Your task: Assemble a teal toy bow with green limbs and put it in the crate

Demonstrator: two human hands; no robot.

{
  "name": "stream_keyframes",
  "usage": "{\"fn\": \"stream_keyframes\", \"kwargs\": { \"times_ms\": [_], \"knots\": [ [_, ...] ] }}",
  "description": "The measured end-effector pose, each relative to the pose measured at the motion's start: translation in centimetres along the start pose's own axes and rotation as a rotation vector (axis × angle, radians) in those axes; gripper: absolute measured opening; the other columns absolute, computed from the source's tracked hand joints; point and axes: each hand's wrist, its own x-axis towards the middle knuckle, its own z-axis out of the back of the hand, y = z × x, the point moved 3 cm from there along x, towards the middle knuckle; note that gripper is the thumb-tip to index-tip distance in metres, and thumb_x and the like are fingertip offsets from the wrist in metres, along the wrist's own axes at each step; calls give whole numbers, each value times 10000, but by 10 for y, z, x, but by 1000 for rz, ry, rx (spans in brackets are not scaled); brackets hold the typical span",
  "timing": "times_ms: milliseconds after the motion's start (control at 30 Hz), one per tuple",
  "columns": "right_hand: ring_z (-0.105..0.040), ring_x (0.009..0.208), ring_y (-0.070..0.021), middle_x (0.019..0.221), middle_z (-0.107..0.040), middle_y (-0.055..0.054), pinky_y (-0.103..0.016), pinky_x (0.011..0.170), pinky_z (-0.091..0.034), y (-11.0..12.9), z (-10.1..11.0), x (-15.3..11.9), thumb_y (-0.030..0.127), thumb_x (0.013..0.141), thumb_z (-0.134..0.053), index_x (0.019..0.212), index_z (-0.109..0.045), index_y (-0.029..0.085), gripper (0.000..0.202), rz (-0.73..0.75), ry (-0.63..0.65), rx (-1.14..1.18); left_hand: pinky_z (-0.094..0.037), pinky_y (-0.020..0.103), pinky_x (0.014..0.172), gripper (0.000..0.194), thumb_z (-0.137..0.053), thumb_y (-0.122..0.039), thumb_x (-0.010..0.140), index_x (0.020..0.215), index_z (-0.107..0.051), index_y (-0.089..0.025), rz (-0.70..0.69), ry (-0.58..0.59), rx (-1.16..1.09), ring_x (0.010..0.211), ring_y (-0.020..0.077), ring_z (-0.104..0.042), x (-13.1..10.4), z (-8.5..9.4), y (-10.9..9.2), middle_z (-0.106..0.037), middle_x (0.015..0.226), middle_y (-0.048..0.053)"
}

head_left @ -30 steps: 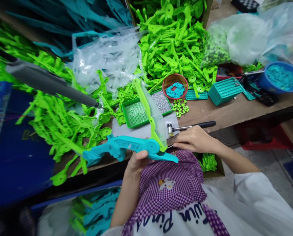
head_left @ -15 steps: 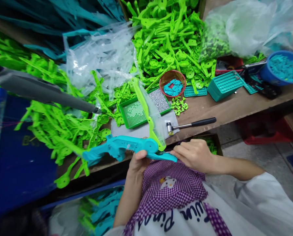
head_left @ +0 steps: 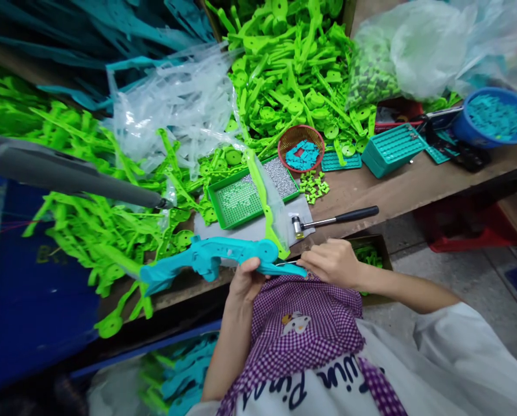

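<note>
My left hand is closed around a turquoise plastic part, long and curved with a round hub near its right end. A bright green arm and a translucent strip rise from that hub. Pinched in my right hand is a thin metal rod, its far end at the hub beside the turquoise lever. Fingers hide the rod's other end, so its kind is unclear. A small hammer with a black handle lies on the bench beyond my right hand.
A green tray of small metal pieces sits on a grey cloth. Past it are a red basket of turquoise bits, green clips, a teal box, and a blue bucket. Piled green parts and a grey pole crowd the left.
My right hand has shifted slightly left and up, and more of the metal rod shows. The turquoise part has turned a little in my left hand. The whole view has shifted slightly.
</note>
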Motion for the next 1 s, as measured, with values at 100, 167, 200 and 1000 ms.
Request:
{"fn": "stream_keyframes", "kwargs": {
  "times_ms": [100,167,200,1000],
  "knots": [
    [-543,522,-80,660,-700,32,-274,549,-249,-9,-3,-2,375,1018,-401,756,-664,191,414,-102,218,195,-439,199,309,303,-798,-264,475,676,-582,-195,-7,9,4,347,103,-515,-6,-4,-2,-641,536,-58],
    [-562,539,-86,705,-723,21,-275,558,-261,-12,-2,-3,393,1015,-396,783,-678,191,417,-132,259,235,-428,209,299,324,-809,-278,459,686,-591,-203,-19,7,8,338,108,-507,-10,-6,-4,-644,532,-56],
    [-567,546,-89,716,-728,15,-275,565,-271,-13,-1,-3,393,1014,-397,786,-685,190,419,-139,253,239,-423,213,295,329,-812,-286,456,688,-593,-205,-21,8,10,334,112,-506,-12,-7,-5,-643,528,-55],
    [-435,489,-75,517,-488,46,-216,530,-297,-16,-39,10,425,962,-460,677,-619,155,423,-207,356,948,-415,207,297,293,-778,-307,499,734,-638,-204,31,124,-30,358,123,-527,-22,-4,-6,-649,566,-32]
  ]
}}
